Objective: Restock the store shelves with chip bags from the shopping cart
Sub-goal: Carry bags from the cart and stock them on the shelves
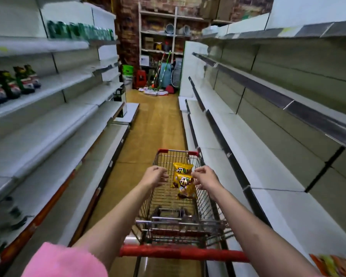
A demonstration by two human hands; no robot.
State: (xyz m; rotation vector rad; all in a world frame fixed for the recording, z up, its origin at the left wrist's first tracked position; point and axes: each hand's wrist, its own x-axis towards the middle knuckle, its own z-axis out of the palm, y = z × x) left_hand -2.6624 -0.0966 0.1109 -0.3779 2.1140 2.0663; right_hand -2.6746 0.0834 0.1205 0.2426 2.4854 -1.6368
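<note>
Two yellow chip bags stand tilted in the wire shopping cart (205,204): an upper bag (182,168) and a lower bag (185,186) in front of it. Both my bare arms stretch out over the cart's red handle (184,252). My left hand (155,175) hovers left of the bags with loosely curled fingers, holding nothing. My right hand (205,176) is at the right of the bags. Its pinched fingertips meet the lower bag's top right edge, and I cannot tell whether they grip it.
Long white shelves (248,148) line the aisle on the right, bare beside the cart. The left shelves (54,124) hold dark bags (14,84) and green packs (82,32). Colourful bags (336,265) lie at the bottom right. Buckets and brooms (158,76) crowd the aisle's far end.
</note>
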